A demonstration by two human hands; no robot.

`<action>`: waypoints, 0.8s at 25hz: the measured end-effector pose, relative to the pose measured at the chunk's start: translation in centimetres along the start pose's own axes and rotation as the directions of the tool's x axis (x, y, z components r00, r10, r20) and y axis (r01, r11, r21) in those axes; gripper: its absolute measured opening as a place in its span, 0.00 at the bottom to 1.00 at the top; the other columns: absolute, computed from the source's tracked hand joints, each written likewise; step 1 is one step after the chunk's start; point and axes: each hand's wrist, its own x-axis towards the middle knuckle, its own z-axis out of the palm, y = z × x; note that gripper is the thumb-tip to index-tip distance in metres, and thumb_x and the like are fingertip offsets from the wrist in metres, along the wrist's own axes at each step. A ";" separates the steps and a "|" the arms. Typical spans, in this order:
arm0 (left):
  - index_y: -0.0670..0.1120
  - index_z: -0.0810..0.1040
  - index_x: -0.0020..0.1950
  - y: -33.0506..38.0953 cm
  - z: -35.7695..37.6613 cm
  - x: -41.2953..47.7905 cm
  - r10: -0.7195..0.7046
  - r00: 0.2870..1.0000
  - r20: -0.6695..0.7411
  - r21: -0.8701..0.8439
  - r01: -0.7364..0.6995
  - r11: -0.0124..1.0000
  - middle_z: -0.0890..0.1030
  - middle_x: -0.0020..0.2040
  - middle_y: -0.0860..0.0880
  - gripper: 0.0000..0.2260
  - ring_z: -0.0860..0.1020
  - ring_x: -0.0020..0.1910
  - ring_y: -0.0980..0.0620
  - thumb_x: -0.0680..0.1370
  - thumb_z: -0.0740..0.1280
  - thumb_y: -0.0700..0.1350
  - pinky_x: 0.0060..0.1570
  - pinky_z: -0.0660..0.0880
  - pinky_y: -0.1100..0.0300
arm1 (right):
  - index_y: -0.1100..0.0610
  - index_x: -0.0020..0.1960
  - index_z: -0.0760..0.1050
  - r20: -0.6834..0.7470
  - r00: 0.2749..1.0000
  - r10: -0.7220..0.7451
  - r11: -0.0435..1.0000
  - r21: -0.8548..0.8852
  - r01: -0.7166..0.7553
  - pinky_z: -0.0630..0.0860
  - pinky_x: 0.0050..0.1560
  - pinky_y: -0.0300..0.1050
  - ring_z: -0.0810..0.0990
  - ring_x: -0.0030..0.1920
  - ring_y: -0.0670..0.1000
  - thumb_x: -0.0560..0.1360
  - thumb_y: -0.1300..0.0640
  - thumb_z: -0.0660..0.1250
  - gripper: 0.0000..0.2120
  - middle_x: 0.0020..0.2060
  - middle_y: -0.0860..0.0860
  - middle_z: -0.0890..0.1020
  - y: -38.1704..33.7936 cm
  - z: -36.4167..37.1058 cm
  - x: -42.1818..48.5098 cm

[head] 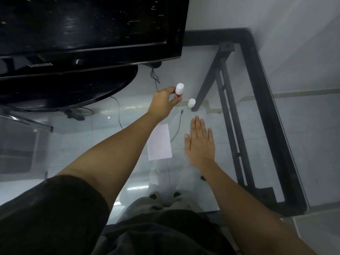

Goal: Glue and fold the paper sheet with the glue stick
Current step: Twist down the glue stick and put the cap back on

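A white paper sheet (159, 142) lies flat on the glass table (217, 74), partly under my left forearm. My left hand (162, 103) is stretched forward beyond the paper and grips a red and white glue stick (179, 91) upright, its white end up. The glue stick's white cap (191, 102) stands on the glass just right of that hand. My right hand (200, 142) rests flat on the glass right of the paper, fingers extended, holding nothing.
A black Samsung monitor (88, 34) on an oval stand (73, 89) fills the far left. Thin black cables (176, 129) show near the paper. The table's black frame (265, 100) and the table leg (207, 78) run along the right.
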 end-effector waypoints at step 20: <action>0.46 0.63 0.51 1.8 -6.3 -8.9 -0.133 0.988 -0.084 -0.422 0.086 0.903 0.72 0.39 0.50 0.09 0.70 0.35 0.56 0.82 0.51 0.51 0.36 0.70 0.63 | 0.53 0.55 0.78 -0.053 0.997 0.059 0.494 0.869 0.017 0.68 0.44 0.31 0.78 0.49 0.45 0.77 0.44 0.59 0.16 0.47 0.47 0.81 -7.2 -13.0 2.8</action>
